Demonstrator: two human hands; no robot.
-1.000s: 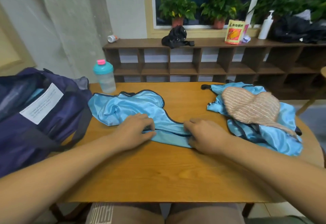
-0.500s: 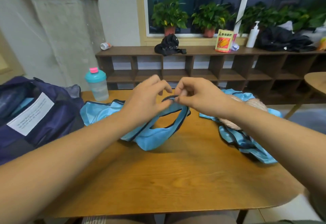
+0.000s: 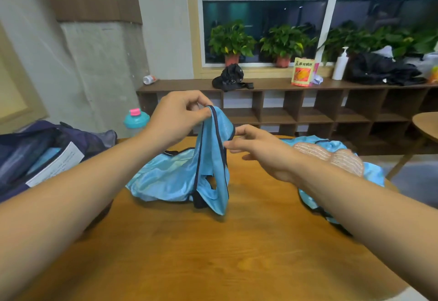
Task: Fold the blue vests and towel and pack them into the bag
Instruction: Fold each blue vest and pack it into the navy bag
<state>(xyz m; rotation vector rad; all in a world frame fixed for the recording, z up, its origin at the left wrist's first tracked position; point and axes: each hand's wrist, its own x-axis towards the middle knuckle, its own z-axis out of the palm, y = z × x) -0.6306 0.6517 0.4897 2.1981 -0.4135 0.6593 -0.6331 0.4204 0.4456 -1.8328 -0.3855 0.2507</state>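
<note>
A light blue vest (image 3: 180, 177) with dark trim hangs partly lifted over the middle of the wooden table (image 3: 213, 253). My left hand (image 3: 177, 118) pinches its top strap and holds it up. My right hand (image 3: 263, 151) is just right of the strap, fingertips at its dark edge, fingers loosely spread. A second blue vest (image 3: 369, 172) lies crumpled at the table's right, with a striped pinkish towel (image 3: 331, 156) on top of it. The dark blue bag (image 3: 35, 158) sits unzipped at the left, a white label on it.
A teal bottle (image 3: 136, 120) with a pink cap stands behind the bag. A low brown shelf (image 3: 284, 101) runs along the far wall with a black pouch, a packet, a pump bottle and dark clothes. Another round table (image 3: 426, 125) edge shows at right.
Both hands went from pressing the vest flat on the table to lifting it by a strap. My left hand has raised the strap higher; my right hand has dropped lower and loosened.
</note>
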